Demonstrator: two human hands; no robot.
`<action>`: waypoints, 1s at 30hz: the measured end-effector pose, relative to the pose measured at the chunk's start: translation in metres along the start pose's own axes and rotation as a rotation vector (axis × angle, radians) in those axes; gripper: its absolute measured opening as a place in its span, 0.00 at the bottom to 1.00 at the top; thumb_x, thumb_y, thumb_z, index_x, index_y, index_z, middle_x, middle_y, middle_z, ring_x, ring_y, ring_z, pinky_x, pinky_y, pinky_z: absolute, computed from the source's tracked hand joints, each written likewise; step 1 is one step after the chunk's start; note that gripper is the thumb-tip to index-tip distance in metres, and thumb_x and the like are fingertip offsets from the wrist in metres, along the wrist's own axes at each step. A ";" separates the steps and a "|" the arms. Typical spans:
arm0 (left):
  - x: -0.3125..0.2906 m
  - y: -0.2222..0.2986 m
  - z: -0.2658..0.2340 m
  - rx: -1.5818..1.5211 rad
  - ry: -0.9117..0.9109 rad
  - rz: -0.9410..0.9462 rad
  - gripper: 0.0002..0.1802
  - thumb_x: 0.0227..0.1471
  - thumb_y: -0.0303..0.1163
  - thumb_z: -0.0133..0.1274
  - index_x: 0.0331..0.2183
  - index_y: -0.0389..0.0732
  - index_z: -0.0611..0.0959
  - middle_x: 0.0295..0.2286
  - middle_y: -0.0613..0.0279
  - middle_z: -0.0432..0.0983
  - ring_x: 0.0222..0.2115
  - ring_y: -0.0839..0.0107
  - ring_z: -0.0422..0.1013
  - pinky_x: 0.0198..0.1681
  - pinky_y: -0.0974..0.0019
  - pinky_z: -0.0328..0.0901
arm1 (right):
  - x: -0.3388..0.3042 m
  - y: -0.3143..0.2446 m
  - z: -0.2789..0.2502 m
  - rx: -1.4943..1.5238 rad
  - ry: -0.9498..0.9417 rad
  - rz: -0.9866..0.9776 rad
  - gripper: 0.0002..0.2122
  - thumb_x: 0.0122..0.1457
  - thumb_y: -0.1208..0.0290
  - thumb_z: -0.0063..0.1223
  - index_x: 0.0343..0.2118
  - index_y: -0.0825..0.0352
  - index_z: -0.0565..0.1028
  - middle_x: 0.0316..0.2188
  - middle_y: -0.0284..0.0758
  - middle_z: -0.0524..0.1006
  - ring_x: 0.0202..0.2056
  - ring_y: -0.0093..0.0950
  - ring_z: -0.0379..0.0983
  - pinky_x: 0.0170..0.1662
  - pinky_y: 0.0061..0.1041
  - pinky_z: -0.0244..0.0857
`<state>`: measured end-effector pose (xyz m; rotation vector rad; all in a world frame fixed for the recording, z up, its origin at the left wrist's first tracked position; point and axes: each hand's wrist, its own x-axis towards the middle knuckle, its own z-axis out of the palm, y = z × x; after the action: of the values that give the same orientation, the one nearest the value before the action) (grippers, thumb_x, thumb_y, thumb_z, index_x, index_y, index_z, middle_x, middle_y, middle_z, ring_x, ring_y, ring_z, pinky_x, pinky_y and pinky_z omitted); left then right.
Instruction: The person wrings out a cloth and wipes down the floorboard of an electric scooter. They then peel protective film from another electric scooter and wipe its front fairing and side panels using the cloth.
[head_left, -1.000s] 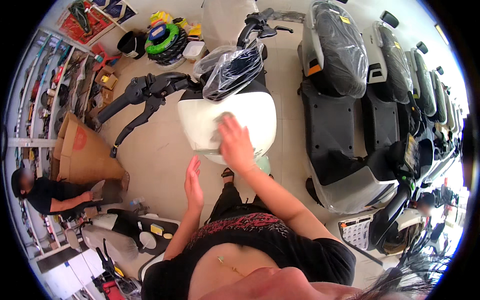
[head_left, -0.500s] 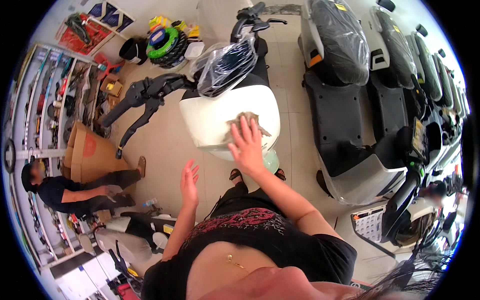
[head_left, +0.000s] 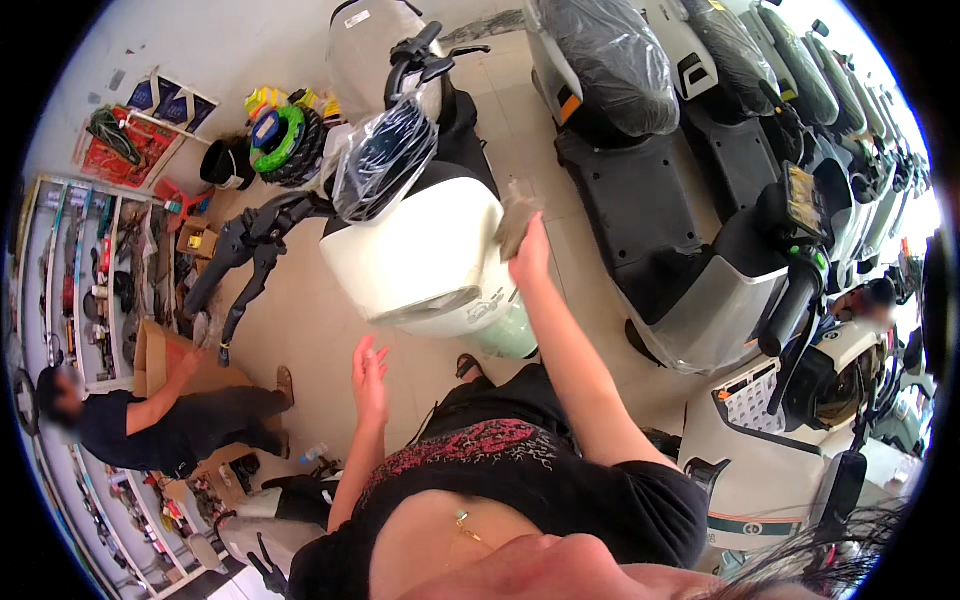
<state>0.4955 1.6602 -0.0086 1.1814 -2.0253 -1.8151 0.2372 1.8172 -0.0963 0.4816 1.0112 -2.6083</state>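
A grey-brown cloth is in my right hand, against the right side edge of a scooter's glossy white front panel. The hand's fingers are partly hidden by the cloth and the hand itself. My left hand hangs in the air short of the panel, fingers loosely apart, holding nothing. On the scooter, the display between the handlebars is wrapped in clear plastic. The black left handlebar grip with its brake lever sticks out beyond the panel. A pale green part shows below the panel.
Several plastic-wrapped scooters stand in a row at right, the nearest with a black footboard. Another person stands at left beside a cardboard box and shelves. Green-rimmed tyres lie at the back left.
My right hand has moved with the cloth from the panel's face to its right side edge. The view has shifted rightward. The person at left has raised an arm.
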 end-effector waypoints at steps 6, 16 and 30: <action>0.013 0.013 0.005 0.005 0.043 -0.033 0.26 0.54 0.45 0.33 0.50 0.40 0.59 0.50 0.59 0.54 0.48 0.65 0.58 0.48 0.60 0.52 | -0.106 0.020 0.058 -1.201 -0.629 -0.813 0.15 0.51 0.65 0.43 0.42 0.61 0.68 0.48 0.38 0.62 0.50 0.37 0.55 0.51 0.37 0.48; 0.052 0.008 -0.040 0.210 -0.011 0.262 0.22 0.54 0.36 0.36 0.50 0.37 0.59 0.44 0.51 0.62 0.44 0.66 0.61 0.47 0.68 0.54 | 0.035 0.016 0.035 -0.859 -0.036 -0.223 0.19 0.56 0.62 0.28 0.46 0.67 0.64 0.45 0.43 0.65 0.47 0.36 0.60 0.50 0.29 0.51; 0.073 0.166 -0.108 0.602 -0.457 1.740 0.14 0.43 0.20 0.43 0.37 0.32 0.72 0.37 0.49 0.69 0.33 0.58 0.67 0.36 0.64 0.63 | -0.145 0.098 0.119 -1.315 -0.367 -1.079 0.10 0.45 0.71 0.46 0.33 0.65 0.70 0.43 0.35 0.66 0.46 0.34 0.60 0.47 0.32 0.54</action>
<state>0.4401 1.5208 0.1402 -1.0036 -2.3353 -0.5172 0.3822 1.6886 -0.0113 -1.0409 2.8729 -1.7115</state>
